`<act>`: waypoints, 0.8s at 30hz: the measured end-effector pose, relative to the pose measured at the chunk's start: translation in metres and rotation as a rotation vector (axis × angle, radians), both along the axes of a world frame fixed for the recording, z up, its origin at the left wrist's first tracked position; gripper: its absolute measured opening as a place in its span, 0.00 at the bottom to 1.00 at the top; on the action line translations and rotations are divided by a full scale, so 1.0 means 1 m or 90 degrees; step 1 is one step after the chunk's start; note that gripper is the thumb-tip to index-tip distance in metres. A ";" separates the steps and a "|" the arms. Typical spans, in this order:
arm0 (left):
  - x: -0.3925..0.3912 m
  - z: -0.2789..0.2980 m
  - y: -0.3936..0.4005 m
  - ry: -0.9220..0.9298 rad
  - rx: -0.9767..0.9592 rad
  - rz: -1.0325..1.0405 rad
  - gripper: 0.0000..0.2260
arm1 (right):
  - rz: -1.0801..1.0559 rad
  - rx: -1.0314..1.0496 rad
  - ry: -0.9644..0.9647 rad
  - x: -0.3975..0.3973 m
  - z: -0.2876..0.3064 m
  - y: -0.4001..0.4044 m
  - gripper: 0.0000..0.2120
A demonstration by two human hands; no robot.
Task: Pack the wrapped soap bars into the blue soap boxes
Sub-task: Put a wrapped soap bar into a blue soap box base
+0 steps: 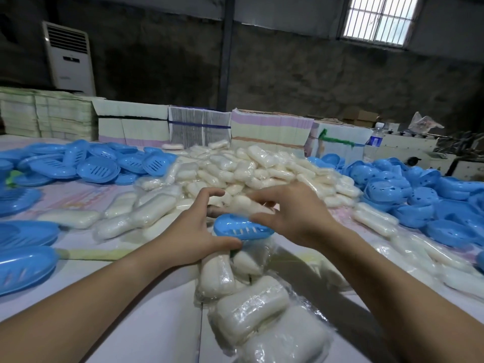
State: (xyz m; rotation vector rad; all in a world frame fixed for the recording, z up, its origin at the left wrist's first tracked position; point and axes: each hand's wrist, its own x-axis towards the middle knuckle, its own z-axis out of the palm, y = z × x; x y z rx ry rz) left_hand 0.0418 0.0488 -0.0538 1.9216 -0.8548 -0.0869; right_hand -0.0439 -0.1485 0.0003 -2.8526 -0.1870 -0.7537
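Your left hand (192, 233) grips blue soap box (242, 227) at table (157, 297) centre; right hand (290, 212) pinches wrapped soap bar (246, 205) above it. Bar not yet seated. Soap heap (251, 166), loose box halves (97, 169) remain: most work left.

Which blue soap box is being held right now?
The blue soap box at centre, between left hand and right hand; all others lie in side piles.
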 end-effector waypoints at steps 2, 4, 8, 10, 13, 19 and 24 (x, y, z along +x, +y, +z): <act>0.000 0.001 0.000 -0.003 0.011 0.002 0.40 | -0.005 -0.041 0.029 0.004 -0.007 0.003 0.16; 0.000 0.001 0.000 -0.008 0.017 0.003 0.39 | 0.005 -0.015 0.039 0.005 -0.010 0.002 0.11; 0.002 -0.001 0.000 -0.028 0.027 0.006 0.35 | 0.072 0.082 0.075 0.003 -0.015 -0.005 0.04; 0.003 -0.001 0.000 -0.041 0.033 0.009 0.33 | 0.082 0.101 0.062 0.003 -0.018 -0.009 0.04; 0.004 -0.001 -0.001 -0.054 0.037 0.013 0.32 | 0.051 0.139 0.041 0.004 -0.020 -0.018 0.05; 0.006 -0.003 -0.001 -0.067 0.034 0.004 0.31 | 0.030 0.228 0.071 0.004 -0.020 -0.023 0.03; 0.007 -0.005 -0.001 -0.070 0.017 0.000 0.33 | -0.049 0.331 -0.015 0.005 -0.003 -0.056 0.06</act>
